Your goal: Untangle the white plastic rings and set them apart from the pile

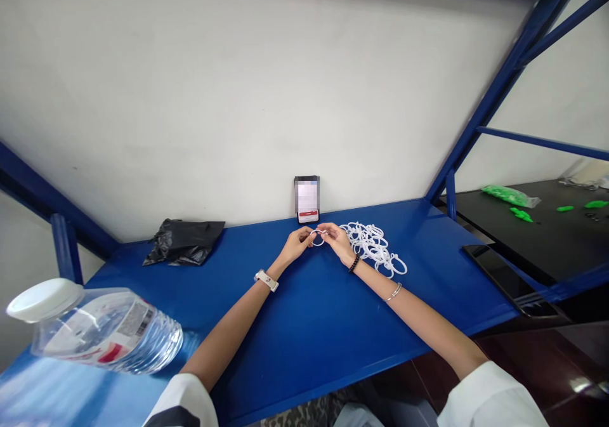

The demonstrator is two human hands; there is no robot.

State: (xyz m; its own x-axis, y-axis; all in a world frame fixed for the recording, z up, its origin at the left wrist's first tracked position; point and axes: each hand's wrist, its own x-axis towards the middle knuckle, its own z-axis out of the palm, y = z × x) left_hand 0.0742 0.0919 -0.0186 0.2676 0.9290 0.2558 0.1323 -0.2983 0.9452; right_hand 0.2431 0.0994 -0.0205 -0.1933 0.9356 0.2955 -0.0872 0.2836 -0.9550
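Between my two hands, above the far part of the blue tabletop (304,332), is a thin white ring (318,244). My left hand (295,247) pinches its left side with thumb and fingertips. On the upper right side, my right hand (339,244) grips it in the same way. Just right of my right hand lies a loose pile of similar white rings (373,244), some with small knot-like bumps. A phone (308,200) leans upright against the wall, directly behind the held ring.
A crumpled black plastic bag (186,242) lies at the back left. The large water bottle (107,328) stands near left. Blue metal posts (485,97) frame the table. A dark flat device (507,280) sits at the right edge; green packets (510,195) lie on a black table beyond.
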